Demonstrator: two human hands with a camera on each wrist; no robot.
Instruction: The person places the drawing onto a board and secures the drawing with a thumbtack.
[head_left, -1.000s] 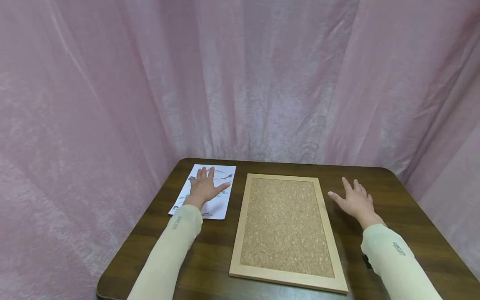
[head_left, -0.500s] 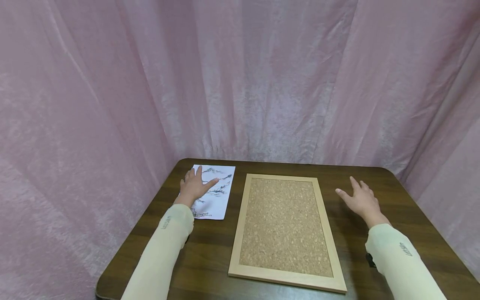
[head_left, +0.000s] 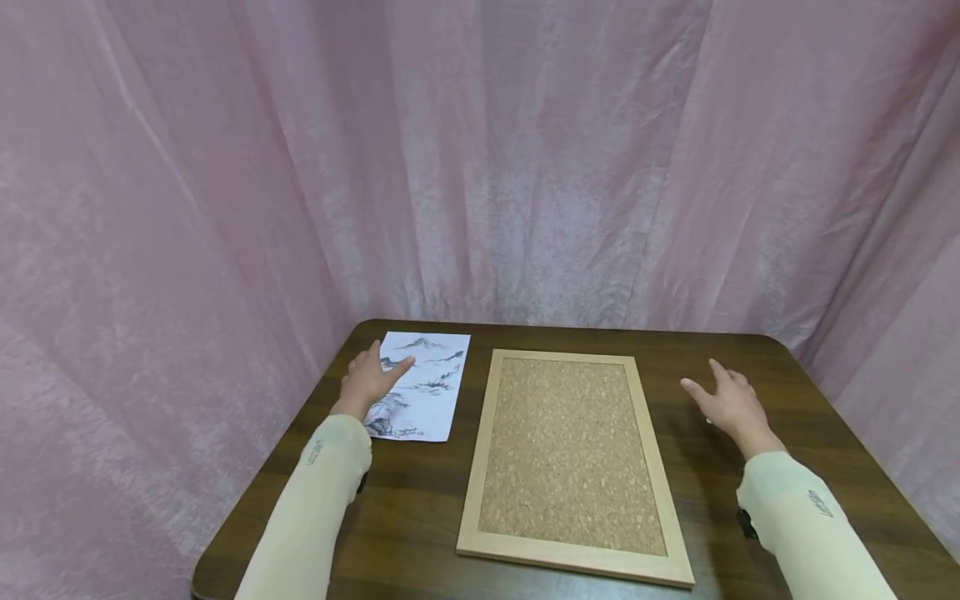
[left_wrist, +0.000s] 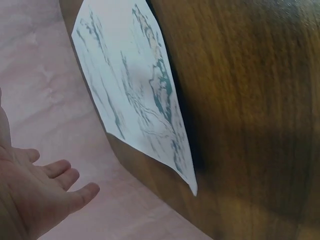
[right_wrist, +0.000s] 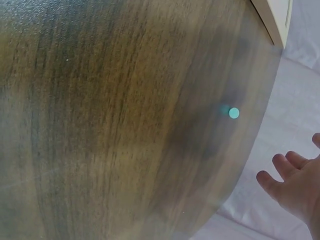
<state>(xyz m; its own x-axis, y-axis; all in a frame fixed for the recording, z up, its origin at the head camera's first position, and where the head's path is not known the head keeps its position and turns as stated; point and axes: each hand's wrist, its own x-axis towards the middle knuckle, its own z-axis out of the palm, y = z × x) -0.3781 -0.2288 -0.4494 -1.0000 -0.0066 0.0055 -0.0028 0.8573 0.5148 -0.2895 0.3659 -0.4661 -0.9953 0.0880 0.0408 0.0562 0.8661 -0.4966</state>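
Observation:
A white sheet of paper with an ink landscape drawing lies at the table's far left. Over its left edge hovers my left hand, fingers spread loosely, holding nothing; the left wrist view shows the hand apart from the paper. A cork board in a pale wooden frame lies flat in the middle. To its right my right hand hangs above the table with relaxed fingers and nothing in them. Below it stands a small pale green push pin, mostly hidden by the hand in the head view.
The dark brown wooden table has rounded corners. Pink velvet curtains surround its back and sides. In the right wrist view a corner of the board's frame shows at the top.
My left hand has moved left off the middle of the paper, uncovering more of the drawing. The right hand has drifted right, away from the board, and part of the pin now shows beneath it.

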